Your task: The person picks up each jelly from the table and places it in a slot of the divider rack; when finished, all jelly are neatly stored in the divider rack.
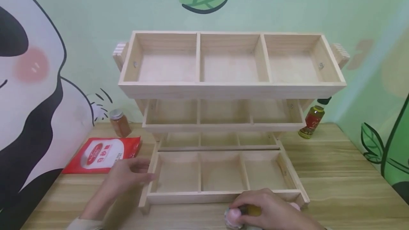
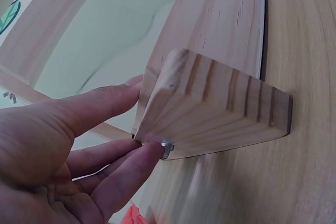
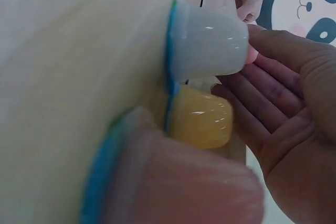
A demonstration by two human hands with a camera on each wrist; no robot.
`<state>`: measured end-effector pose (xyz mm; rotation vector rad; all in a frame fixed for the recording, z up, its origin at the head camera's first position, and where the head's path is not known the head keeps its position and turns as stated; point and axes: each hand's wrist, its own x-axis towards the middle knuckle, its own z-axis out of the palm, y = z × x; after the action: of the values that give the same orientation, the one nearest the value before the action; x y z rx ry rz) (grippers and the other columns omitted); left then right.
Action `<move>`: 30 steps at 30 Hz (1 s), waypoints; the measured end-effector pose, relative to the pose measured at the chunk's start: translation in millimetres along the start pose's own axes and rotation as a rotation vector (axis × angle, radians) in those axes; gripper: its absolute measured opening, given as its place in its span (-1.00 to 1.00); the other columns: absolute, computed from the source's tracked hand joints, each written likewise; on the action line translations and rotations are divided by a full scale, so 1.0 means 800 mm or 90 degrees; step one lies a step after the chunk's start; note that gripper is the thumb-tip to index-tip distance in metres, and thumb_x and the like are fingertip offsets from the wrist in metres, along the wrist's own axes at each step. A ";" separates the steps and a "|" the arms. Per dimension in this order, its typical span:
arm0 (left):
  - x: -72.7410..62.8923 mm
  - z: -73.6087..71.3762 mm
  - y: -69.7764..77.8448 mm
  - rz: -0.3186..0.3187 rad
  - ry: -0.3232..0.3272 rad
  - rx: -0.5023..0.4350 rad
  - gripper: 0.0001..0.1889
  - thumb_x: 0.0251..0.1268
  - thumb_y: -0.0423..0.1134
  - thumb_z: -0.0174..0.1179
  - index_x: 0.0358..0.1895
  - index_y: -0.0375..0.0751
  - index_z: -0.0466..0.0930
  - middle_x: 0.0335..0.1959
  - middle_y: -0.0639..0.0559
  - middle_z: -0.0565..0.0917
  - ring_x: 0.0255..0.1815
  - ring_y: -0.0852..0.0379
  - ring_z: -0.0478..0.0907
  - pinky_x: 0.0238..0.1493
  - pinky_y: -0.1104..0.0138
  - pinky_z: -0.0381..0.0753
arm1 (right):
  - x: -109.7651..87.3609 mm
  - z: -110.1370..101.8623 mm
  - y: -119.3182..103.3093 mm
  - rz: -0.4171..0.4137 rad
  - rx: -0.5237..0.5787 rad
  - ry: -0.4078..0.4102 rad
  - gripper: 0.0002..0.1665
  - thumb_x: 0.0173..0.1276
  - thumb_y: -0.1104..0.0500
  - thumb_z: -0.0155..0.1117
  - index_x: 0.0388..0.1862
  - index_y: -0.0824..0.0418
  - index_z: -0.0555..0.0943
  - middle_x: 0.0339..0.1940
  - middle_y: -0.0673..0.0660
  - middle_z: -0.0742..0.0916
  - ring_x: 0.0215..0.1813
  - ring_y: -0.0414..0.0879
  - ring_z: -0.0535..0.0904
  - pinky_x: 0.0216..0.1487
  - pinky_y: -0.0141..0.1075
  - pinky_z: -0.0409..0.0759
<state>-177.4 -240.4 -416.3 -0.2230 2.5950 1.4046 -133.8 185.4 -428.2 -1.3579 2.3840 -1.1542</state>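
Observation:
A pale wooden tiered rack (image 1: pixel 233 89) with divided trays stands in front of me. My left hand (image 1: pixel 127 173) holds the left side of its lowest tray (image 1: pixel 188 198); in the left wrist view, a fingertip is beside a small metal wing nut (image 2: pixel 167 150). My right hand (image 1: pixel 271 208) is low in front of the rack, at a white jelly cup (image 3: pixel 210 43) turned upside down. Its thumb tip is right at the cup's base, the other fingers loosely extended. Beside it are an upturned yellow jelly cup (image 3: pixel 202 116) and a pink one (image 3: pixel 189 182).
A red and white packet (image 1: pixel 99 155) lies to the left, with a metal-lidded jar (image 1: pixel 120 123) of reddish contents behind it. An oil bottle (image 1: pixel 312 121) with a dark cap stands behind the rack's right side. A painted wall (image 1: pixel 287 3) closes off the back.

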 end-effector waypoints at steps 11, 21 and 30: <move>0.000 0.000 -0.004 -0.008 -0.004 -0.040 -0.27 0.10 0.00 0.66 0.32 -0.23 0.65 0.03 -0.09 0.80 -0.11 0.03 0.78 -0.01 0.09 0.79 | 0.015 -0.007 -0.012 -0.042 0.064 0.022 -0.67 0.54 0.13 0.40 0.23 0.06 0.73 0.11 -0.07 0.80 0.09 -0.18 0.73 0.08 -0.17 0.74; 0.004 0.001 -0.005 -0.010 -0.002 -0.042 -0.27 0.09 0.04 0.65 0.32 -0.21 0.66 0.03 -0.08 0.80 -0.09 0.04 0.77 0.04 0.08 0.77 | 0.047 -0.010 -0.021 -0.111 -0.027 0.102 -0.68 0.45 0.24 0.49 0.15 0.15 0.74 0.07 -0.01 0.82 0.08 -0.16 0.76 0.06 -0.21 0.75; 0.001 0.002 -0.007 -0.021 -0.002 -0.054 -0.24 0.06 0.08 0.66 0.31 -0.20 0.66 0.05 -0.07 0.79 -0.07 0.03 0.77 0.08 0.03 0.76 | 0.074 -0.006 -0.032 -0.079 -0.052 0.139 -0.71 0.43 0.21 0.51 0.10 0.14 0.77 0.01 -0.04 0.84 0.04 -0.19 0.76 0.07 -0.24 0.74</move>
<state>-176.7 -241.9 -422.1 -0.2738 2.5195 1.5043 -153.0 133.9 -394.2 -1.4958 2.5531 -1.3131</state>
